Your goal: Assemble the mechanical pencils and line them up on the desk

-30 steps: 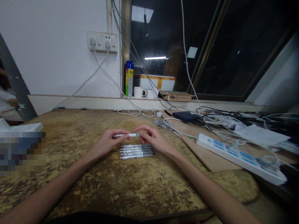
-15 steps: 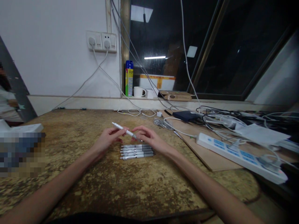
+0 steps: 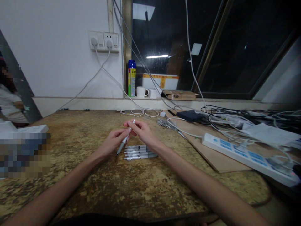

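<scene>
Between my two hands is a white pen with a grey grip (image 3: 122,145), tilted so that its dark tip points down and to the left. My left hand (image 3: 115,138) pinches it around the middle. At its upper end, the fingers of my right hand (image 3: 139,129) are closed on it. Several similar white and grey pens (image 3: 138,155) lie side by side in a row on the worn wooden table (image 3: 113,185), just below my hands. My right wrist partly covers their right ends.
A white power strip (image 3: 249,157) and tangled cables lie on a brown board (image 3: 211,157) at right. A dark flat box (image 3: 190,115) is behind. Mug (image 3: 141,92) and spray can (image 3: 132,78) stand on the sill. A person (image 3: 11,105) is at far left.
The held pen has turned from pointing down-right to pointing down-left. My right hand has moved left and up to the pen's upper end. The view has shifted slightly.
</scene>
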